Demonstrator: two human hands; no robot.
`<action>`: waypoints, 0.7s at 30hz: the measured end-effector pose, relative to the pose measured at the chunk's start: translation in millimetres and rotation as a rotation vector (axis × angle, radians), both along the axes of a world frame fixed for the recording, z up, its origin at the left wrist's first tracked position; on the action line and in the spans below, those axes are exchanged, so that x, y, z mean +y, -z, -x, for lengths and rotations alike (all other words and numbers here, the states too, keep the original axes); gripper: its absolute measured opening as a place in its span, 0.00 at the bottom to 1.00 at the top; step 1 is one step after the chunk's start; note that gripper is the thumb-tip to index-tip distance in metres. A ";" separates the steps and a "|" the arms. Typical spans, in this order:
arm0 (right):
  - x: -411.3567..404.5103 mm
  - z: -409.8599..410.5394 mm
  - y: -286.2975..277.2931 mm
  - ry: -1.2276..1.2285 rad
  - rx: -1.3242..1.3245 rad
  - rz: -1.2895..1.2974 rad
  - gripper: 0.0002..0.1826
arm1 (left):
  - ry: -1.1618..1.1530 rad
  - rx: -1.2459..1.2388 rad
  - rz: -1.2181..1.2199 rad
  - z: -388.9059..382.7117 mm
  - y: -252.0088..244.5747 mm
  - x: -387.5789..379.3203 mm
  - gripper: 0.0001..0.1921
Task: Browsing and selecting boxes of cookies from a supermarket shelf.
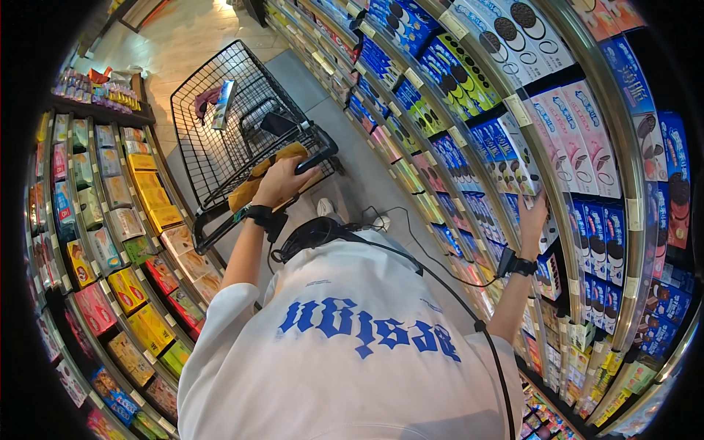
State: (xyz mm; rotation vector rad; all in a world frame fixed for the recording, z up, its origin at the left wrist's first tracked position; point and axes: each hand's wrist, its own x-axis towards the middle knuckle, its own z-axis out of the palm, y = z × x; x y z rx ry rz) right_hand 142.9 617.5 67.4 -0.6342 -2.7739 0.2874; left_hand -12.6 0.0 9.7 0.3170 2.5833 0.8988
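Observation:
My left hand is closed around the handle of a black wire shopping cart, by a yellow-brown wrap or pouch on the bar. Inside the cart lie a blue and white box, a maroon cloth-like item and a dark flat item. On the right, my right hand reaches into a shelf. Its fingers grip the lower end of a slim biscuit box with green and dark cookie pictures. That box stands beside blue biscuit boxes.
Pink and white Oreo boxes fill the neighbouring shelf behind a clear front rail. Packaged snacks line the left shelves. A black cable runs across my shirt; a thinner one reaches my right wrist device. Grey floor separates cart and right shelves.

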 end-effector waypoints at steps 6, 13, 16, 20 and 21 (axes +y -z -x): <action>6.3 -0.8 1.1 -0.009 -0.007 0.001 0.41 | 0.010 -0.017 0.010 2.9 -2.7 2.8 0.33; -3.9 1.3 -6.7 0.022 -0.029 0.060 0.42 | -0.007 -0.016 -0.015 0.4 -3.2 0.5 0.33; -4.7 0.5 -6.9 0.002 -0.014 0.064 0.42 | 0.002 0.009 -0.028 0.5 -0.1 -1.4 0.33; 3.0 -4.1 -3.2 -0.006 -0.002 0.028 0.42 | 0.020 -0.007 -0.004 3.6 2.9 1.3 0.32; 1.9 -3.6 -3.7 -0.011 0.001 0.029 0.42 | 0.022 -0.006 -0.007 3.8 4.3 1.3 0.32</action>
